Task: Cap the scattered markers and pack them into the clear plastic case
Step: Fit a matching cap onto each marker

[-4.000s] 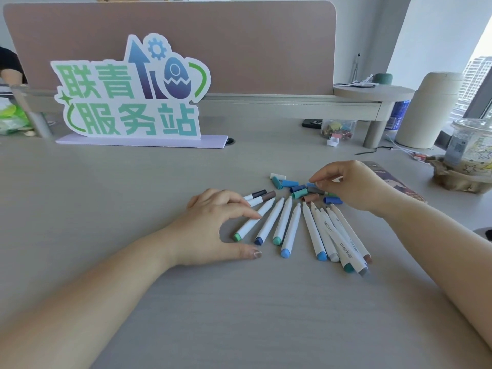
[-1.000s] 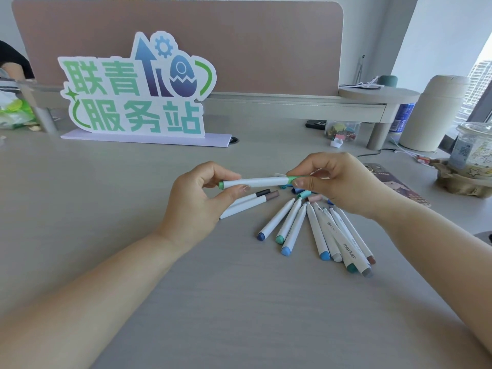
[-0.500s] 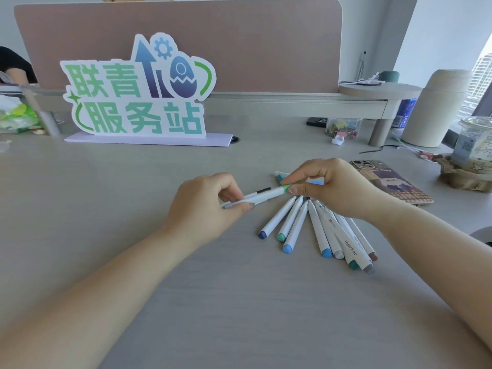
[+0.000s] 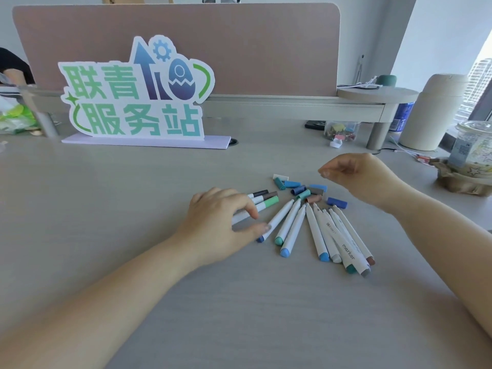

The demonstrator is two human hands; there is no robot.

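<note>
Bright daylight from window (image 4: 479,83) at right, soft faint shadows, wide-angle bending at edges, right hand (image 4: 356,174) slightly motion-blurred.

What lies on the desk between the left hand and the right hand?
In the head view, between the left hand and the right hand lie loose caps and the capped ends of three markers.

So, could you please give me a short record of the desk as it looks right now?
Left hand: fingers over the capped markers, grip unclear
Right hand: loosely curled, empty, above the loose caps
Uncapped markers: fanned out on the desk
Capped so far: three
Clear case: not in view
</note>
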